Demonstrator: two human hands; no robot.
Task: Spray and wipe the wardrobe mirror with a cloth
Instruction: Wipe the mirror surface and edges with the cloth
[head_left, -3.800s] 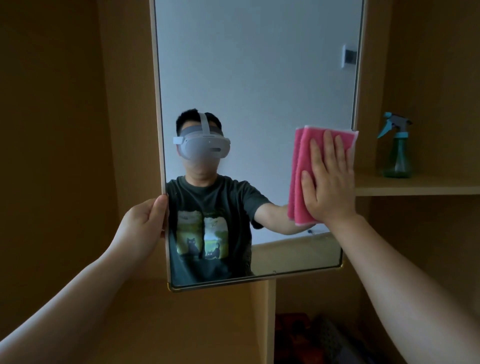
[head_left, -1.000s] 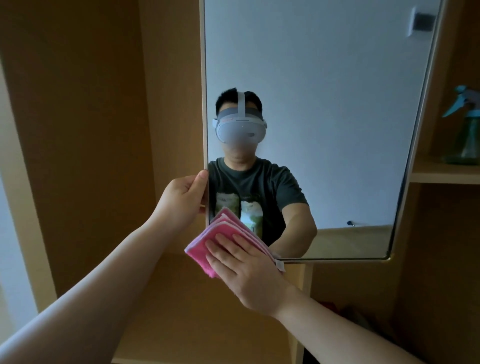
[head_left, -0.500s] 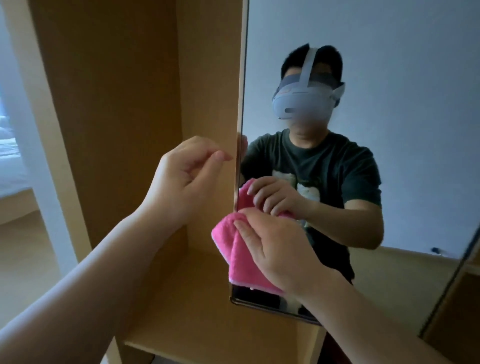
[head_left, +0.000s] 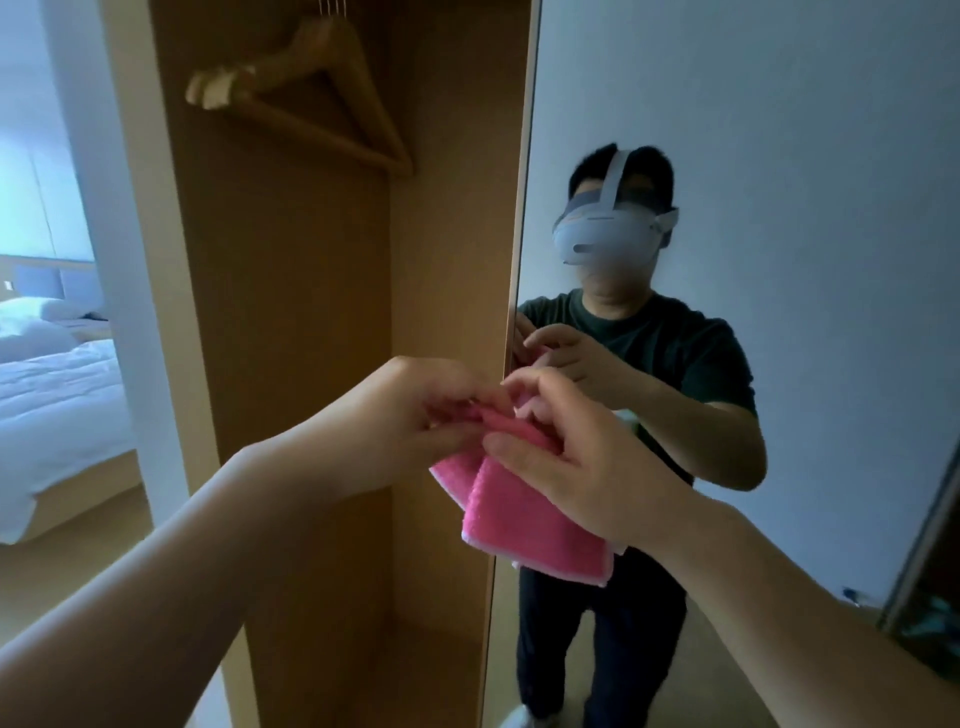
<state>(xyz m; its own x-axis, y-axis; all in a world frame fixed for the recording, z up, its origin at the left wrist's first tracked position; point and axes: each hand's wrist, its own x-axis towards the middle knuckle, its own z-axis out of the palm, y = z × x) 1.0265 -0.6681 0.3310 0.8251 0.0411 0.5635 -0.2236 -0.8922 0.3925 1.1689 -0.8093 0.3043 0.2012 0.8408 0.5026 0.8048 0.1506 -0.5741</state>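
The folded pink microfibre cloth (head_left: 530, 525) is held up between both hands in front of the left edge of the tall wardrobe mirror (head_left: 779, 130). Whether it touches the glass cannot be told. The step in hand appears to be a refolding or re-gripping of the cloth, a pause in the wiping rather than a stroke. Its top fold is pinched by the fingers (head_left: 452, 402) of the left hand (head_left: 410, 421). The same fold is clamped from the other side by the right hand (head_left: 571, 462), whose fingers (head_left: 540, 395) are curled over it and whose thumb is laid across its front.

For the next move, a fresh face probably has to be turned outward, the cloth flattened under one palm, and an unwiped part of the glass chosen. No spray bottle is in view.

The cloth is seen in several layers, with a ribbed pink face and a pale edge at the lower corner, and it hangs limp below the grip. No streaks or drops can be made out on the mirror. Beyond it, wooden hangers (head_left: 311, 98) are seen in the open light-wood wardrobe compartment (head_left: 291, 291), and a white bed (head_left: 52, 405) further left.
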